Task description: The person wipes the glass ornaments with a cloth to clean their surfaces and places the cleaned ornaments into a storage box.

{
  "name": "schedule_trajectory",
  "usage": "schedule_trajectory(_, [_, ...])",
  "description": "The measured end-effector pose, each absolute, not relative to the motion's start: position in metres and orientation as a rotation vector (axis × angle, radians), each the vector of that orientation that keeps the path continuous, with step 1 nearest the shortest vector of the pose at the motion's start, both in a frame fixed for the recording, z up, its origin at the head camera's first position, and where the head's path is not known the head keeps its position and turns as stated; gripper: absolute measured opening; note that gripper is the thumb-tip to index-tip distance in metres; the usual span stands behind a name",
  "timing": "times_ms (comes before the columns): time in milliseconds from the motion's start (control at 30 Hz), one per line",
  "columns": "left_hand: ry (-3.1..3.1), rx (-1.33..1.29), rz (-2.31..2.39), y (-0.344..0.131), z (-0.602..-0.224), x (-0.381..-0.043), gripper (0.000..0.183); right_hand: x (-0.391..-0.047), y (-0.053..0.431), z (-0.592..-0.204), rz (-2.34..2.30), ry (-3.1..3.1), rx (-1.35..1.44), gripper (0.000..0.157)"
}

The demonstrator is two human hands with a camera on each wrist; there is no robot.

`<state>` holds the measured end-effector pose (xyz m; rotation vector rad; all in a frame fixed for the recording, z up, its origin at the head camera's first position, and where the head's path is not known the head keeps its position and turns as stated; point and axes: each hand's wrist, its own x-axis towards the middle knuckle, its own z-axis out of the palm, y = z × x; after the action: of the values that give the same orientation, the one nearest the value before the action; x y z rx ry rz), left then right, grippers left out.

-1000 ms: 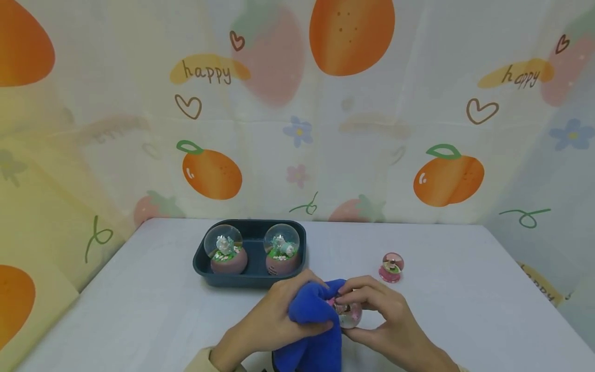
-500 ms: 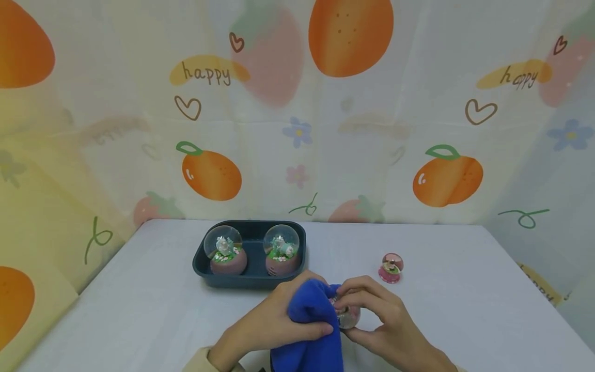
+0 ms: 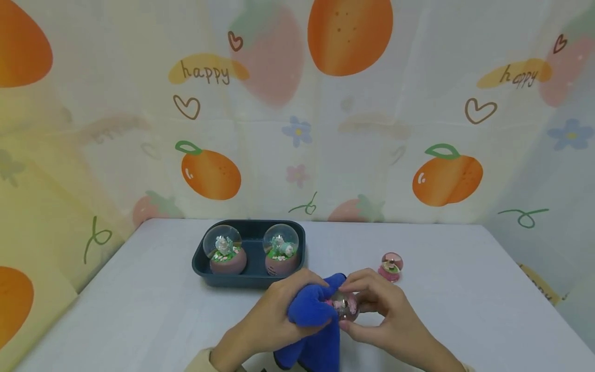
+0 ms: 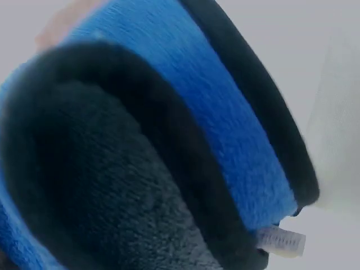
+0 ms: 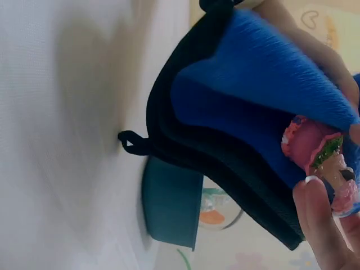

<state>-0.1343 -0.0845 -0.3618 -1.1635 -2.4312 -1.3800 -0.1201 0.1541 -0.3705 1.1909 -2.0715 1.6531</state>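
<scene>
A small snow globe (image 3: 346, 305) with a pink base is held between both hands at the front middle of the table. My left hand (image 3: 274, 315) grips a blue plush cloth (image 3: 316, 315) with dark edging, wrapped about the base end of the globe. Fingers and thumb of my right hand (image 3: 383, 315) pinch the clear dome side. In the right wrist view the pink base (image 5: 309, 143) shows inside the cloth's folds, with a figure in the dome. Folded cloth (image 4: 225, 112) with a white tag fills the left wrist view, hiding the globe there.
A dark teal tray (image 3: 253, 280) stands behind the left hand. It holds two larger snow globes, a left one (image 3: 225, 250) and a right one (image 3: 281, 250), on mauve bases. Another small pink snow globe (image 3: 391, 266) stands on the white table (image 3: 446, 279) behind the right hand.
The held globe has turned slightly and more of its dome shows. The right fingers have shifted around it, and the top corner of the cloth has risen. Tray and standing globes stay put.
</scene>
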Motion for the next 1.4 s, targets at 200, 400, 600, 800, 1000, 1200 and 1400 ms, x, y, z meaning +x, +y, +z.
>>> schedule_trajectory(200, [-2.404,-1.182,-1.516,-0.089,-0.361,-0.136,0.028,-0.122,0.152,-0.373,1.525,-1.954,1.318,0.054])
schedule_trajectory(400, [-2.604,-1.169,-1.711,-0.090,-0.359,-0.139,0.038,-0.125,0.152,-0.378,1.421,-1.890,1.372,0.055])
schedule_trajectory(600, [-2.608,-1.163,-1.720,-0.089,-0.360,-0.138,0.043,-0.126,0.151,-0.378,1.390,-1.867,1.381,0.055])
schedule_trajectory(800, [-2.512,-1.126,-1.586,-0.086,-0.362,-0.136,0.043,-0.122,0.153,-0.373,1.471,-2.057,1.231,0.054])
schedule_trajectory(1000, [-2.442,-1.151,-1.468,-0.087,-0.363,-0.135,0.041,-0.122,0.153,-0.372,1.600,-2.119,1.172,0.052])
schedule_trajectory(1200, [-2.404,-1.177,-1.496,-0.092,-0.359,-0.137,0.024,-0.125,0.151,-0.376,1.490,-1.916,1.354,0.057])
schedule_trajectory(1400, [-2.620,-1.203,-1.681,-0.093,-0.356,-0.139,0.034,-0.127,0.150,-0.382,1.412,-1.815,1.413,0.045])
